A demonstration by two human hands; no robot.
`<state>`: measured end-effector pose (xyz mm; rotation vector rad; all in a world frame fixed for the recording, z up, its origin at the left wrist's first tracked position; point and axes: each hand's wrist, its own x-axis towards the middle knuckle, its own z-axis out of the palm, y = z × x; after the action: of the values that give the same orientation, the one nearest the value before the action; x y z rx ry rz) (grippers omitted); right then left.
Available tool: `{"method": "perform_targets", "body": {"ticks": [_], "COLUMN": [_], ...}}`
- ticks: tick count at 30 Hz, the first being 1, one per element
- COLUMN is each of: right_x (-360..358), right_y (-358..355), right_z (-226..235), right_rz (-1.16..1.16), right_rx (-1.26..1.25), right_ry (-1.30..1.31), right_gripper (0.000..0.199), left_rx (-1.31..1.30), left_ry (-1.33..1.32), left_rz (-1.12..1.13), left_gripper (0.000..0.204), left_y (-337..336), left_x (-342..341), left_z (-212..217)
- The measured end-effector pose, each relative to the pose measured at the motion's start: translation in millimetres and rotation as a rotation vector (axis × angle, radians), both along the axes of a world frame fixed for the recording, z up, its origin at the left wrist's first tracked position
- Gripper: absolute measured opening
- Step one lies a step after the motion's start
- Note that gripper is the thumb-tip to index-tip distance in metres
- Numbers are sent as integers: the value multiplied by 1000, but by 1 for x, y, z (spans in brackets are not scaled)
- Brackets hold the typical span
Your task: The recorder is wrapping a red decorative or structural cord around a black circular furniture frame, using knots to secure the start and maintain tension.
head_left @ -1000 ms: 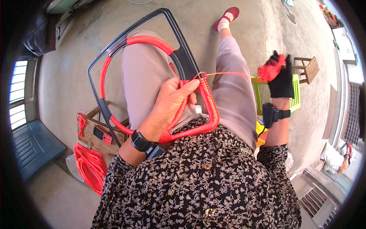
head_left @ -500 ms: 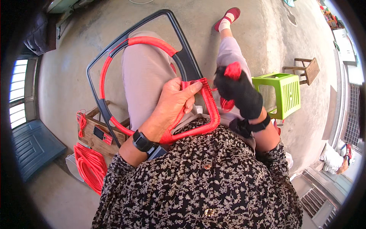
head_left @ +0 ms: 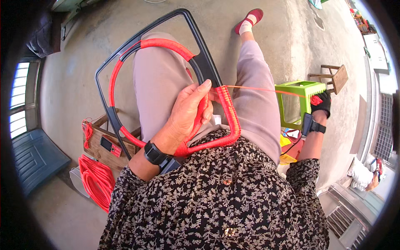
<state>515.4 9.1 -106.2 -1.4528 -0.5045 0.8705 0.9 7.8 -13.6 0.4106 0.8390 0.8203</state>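
A black frame (head_left: 146,28) with a ring inside lies across my lap; red cord is wound over much of its ring and its near corner. My left hand (head_left: 187,109) is closed round a wrapped bar, its thumb up near the end of the winding (head_left: 228,109). Out to the right, my right hand (head_left: 324,104) wears a black glove and grips a bundle of red cord (head_left: 316,100). A thin strand of cord (head_left: 264,89) runs straight from the frame's side to that hand. The glove hides part of the bundle.
A green plastic stool (head_left: 298,118) stands just under my right hand, a wooden stool (head_left: 335,79) beyond it. To the left, a wooden stool (head_left: 96,141) bears a phone (head_left: 111,146) and a small red cord bundle (head_left: 87,134). Coiled red tubing (head_left: 96,181) lies beside it.
My right hand has swung from close beside the frame far out to the right, drawing the cord into a straight line. The left hand stays on the frame, its thumb slightly higher.
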Motion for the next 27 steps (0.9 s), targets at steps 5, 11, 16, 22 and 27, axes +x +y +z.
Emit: {"method": "perform_targets", "body": {"ticks": [5, 11, 16, 22, 27], "right_x": [-80, -269, -332, -319, -318], "right_y": [9, 6, 21, 38, 34], "right_z": [53, 84, 68, 92, 117], "right_rz": [325, 1555, 1455, 1240, 994], "right_rx": [4, -103, 183, 98, 233], "right_ry": [67, -763, 32, -275, -565], "right_gripper": [43, 27, 56, 70, 61], "left_rx": [-59, -101, -161, -239, -162], "left_ry": [15, 44, -176, -222, -293], "left_rz": [88, 206, 71, 21, 181], "left_gripper": [44, 50, 51, 45, 39], "left_y": [-1, 2, 0, 2, 0], "left_x": [-8, 5, -2, 2, -3], "left_z": [-17, -25, -19, -4, -29]}}
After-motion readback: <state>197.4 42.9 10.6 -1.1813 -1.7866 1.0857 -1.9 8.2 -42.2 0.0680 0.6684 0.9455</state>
